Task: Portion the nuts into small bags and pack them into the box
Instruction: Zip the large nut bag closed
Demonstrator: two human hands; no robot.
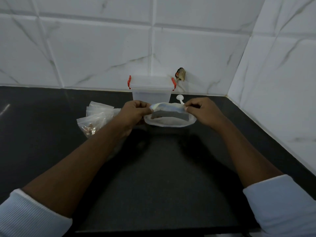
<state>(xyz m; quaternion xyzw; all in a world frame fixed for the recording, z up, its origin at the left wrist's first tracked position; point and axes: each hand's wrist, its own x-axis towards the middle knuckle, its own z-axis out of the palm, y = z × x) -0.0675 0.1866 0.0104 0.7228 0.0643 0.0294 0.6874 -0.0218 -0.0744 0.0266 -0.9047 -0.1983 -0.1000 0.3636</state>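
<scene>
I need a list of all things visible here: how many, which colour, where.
storage box: one, clear with red latches, lid on, at the back by the wall
pouch: one, white and silvery, open, in front of the box
spoon: one, white, right of the box
small bags: a pile, clear, left of the pouch
nuts: a few, brown, inside the nearest small bag
counter: one, black
wall tiles: white marbled, behind and at right
hole: one, dark, in the wall beside the box lid
sleeves: two, pale blue, bottom corners
left hand: pinches the pouch's left top edge
right hand: pinches its right top edge
</scene>
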